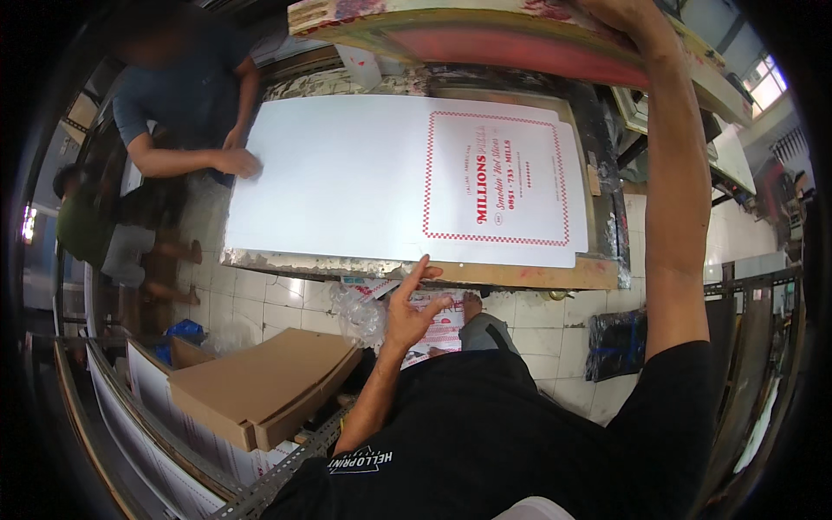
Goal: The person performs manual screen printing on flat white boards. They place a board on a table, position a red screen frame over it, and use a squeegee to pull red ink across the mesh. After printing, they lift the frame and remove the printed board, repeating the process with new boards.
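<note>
A large white card sheet point(334, 178) lies flat on the printing table point(614, 234). Its right half carries red lettering inside a red checkered border. Fingers apart and holding nothing, my left hand point(409, 305) is at the sheet's near edge, with the index fingertip at or just over that edge. My right arm stretches far forward, where my right hand point(626, 16) grips the wooden screen-printing frame point(485, 29). That frame stands raised over the table's far side, its mesh stained red. Part of the right hand is cut off by the picture's top edge.
Across the left end, a co-worker point(186, 95) has a hand on the sheet's left edge. Another person point(108, 225) is farther left. A brown cardboard stack point(260, 381) and a rack with sheets point(165, 416) stand near left. Plastic wrap point(360, 316) lies below the table.
</note>
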